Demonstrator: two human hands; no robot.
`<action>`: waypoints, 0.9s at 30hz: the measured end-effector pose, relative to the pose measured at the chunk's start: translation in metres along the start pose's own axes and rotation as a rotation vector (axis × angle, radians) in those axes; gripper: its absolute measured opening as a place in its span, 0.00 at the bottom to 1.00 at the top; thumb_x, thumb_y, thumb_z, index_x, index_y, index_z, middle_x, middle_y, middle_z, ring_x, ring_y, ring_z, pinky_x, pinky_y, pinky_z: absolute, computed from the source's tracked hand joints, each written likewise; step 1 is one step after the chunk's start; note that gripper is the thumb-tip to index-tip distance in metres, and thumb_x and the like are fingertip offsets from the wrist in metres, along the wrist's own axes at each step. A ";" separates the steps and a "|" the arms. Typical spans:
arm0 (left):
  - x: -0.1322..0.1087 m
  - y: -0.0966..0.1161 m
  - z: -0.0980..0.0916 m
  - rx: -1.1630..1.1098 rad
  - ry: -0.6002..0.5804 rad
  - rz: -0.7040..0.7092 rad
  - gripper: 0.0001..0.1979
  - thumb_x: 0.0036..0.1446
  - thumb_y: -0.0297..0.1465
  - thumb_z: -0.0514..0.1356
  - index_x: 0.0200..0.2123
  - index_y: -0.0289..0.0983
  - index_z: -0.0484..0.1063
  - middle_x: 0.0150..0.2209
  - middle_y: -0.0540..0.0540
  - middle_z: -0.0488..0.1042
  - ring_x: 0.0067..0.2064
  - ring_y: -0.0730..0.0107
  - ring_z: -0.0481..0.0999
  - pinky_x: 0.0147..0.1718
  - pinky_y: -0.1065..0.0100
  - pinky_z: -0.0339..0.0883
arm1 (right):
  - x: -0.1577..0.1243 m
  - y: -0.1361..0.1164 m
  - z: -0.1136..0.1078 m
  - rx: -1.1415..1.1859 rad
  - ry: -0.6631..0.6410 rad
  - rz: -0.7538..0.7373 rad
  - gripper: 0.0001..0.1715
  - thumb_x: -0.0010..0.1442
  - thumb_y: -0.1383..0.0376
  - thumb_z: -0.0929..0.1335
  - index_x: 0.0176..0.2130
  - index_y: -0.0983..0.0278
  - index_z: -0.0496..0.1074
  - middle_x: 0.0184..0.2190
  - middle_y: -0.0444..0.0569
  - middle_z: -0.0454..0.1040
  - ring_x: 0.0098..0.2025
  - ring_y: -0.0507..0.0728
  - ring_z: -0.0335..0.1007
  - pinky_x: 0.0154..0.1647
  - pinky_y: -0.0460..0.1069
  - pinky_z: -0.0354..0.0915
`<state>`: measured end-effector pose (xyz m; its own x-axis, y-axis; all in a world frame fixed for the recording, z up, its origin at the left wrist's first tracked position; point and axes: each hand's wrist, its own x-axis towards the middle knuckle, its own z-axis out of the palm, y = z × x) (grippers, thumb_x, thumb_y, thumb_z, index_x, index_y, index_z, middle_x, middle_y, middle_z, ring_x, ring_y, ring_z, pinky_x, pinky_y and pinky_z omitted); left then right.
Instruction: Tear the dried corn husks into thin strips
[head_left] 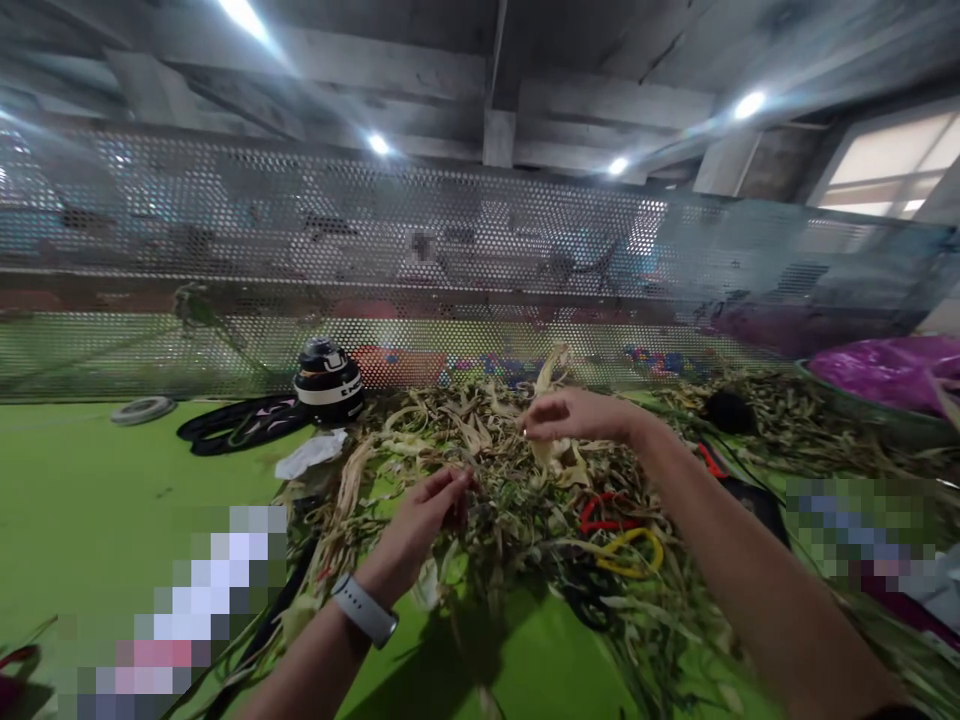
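Observation:
A big heap of dried, straw-coloured leaves and husks (480,470) covers the green table (112,480). My left hand (427,515), a pale watch on its wrist, is pinched closed on a bundle of leaves in the middle of the heap. My right hand (570,415) is raised a little above the heap, fingers pinched on a pale husk strip (551,385) that stands up from them. Red-handled scissors (600,512) and yellow-handled scissors (634,552) lie among the leaves just right of my left hand.
A black and white helmet-like thing (327,380) and black straps (247,420) sit at the back left, with a tape roll (141,409) further left. A perforated metal screen (450,250) closes the far edge. A purple bag (892,370) lies at the right.

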<state>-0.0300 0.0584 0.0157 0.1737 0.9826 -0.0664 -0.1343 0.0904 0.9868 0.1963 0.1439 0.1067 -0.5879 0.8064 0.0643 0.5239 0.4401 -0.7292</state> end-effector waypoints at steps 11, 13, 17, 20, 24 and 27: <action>-0.003 -0.004 0.005 0.064 -0.110 -0.095 0.18 0.45 0.45 0.61 0.21 0.36 0.64 0.16 0.55 0.60 0.20 0.77 0.56 0.22 0.73 0.50 | 0.079 0.105 -0.006 0.098 0.650 0.490 0.17 0.61 0.62 0.64 0.49 0.66 0.64 0.48 0.52 0.67 0.44 0.57 0.67 0.43 0.56 0.67; -0.001 -0.006 0.005 0.057 -0.106 -0.112 0.19 0.44 0.46 0.61 0.21 0.36 0.64 0.16 0.55 0.60 0.20 0.77 0.56 0.22 0.73 0.49 | 0.092 0.110 -0.003 0.147 0.647 0.503 0.18 0.61 0.62 0.64 0.49 0.66 0.64 0.47 0.52 0.67 0.44 0.57 0.68 0.43 0.56 0.67; 0.000 -0.009 0.006 0.052 -0.124 -0.109 0.19 0.43 0.46 0.61 0.21 0.36 0.64 0.16 0.55 0.60 0.20 0.77 0.56 0.22 0.73 0.50 | 0.101 0.105 0.001 0.225 0.639 0.437 0.18 0.61 0.62 0.64 0.50 0.66 0.64 0.48 0.52 0.67 0.45 0.57 0.67 0.43 0.56 0.66; -0.001 -0.008 0.006 0.083 -0.107 -0.090 0.18 0.45 0.46 0.60 0.23 0.36 0.65 0.16 0.55 0.61 0.20 0.77 0.57 0.22 0.73 0.50 | 0.093 0.086 -0.005 0.292 0.609 0.329 0.16 0.61 0.62 0.64 0.48 0.67 0.65 0.45 0.51 0.69 0.41 0.56 0.69 0.40 0.54 0.68; -0.001 0.000 0.004 0.132 0.013 0.060 0.15 0.50 0.43 0.58 0.27 0.36 0.67 0.21 0.52 0.66 0.25 0.73 0.64 0.27 0.72 0.58 | 0.062 0.042 -0.013 0.411 0.489 0.143 0.11 0.56 0.61 0.67 0.36 0.65 0.69 0.25 0.41 0.69 0.21 0.46 0.62 0.21 0.42 0.61; -0.004 0.009 0.001 0.243 0.177 0.266 0.14 0.52 0.40 0.58 0.38 0.37 0.66 0.37 0.46 0.71 0.39 0.66 0.70 0.39 0.66 0.63 | 0.029 0.006 -0.003 0.482 0.384 0.037 0.12 0.51 0.59 0.70 0.34 0.63 0.70 0.23 0.40 0.68 0.21 0.46 0.62 0.21 0.42 0.60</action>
<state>-0.0305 0.0549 0.0255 -0.0102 0.9812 0.1925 0.0860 -0.1909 0.9778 0.1840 0.1708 0.1065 -0.2640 0.9418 0.2083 0.1493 0.2532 -0.9558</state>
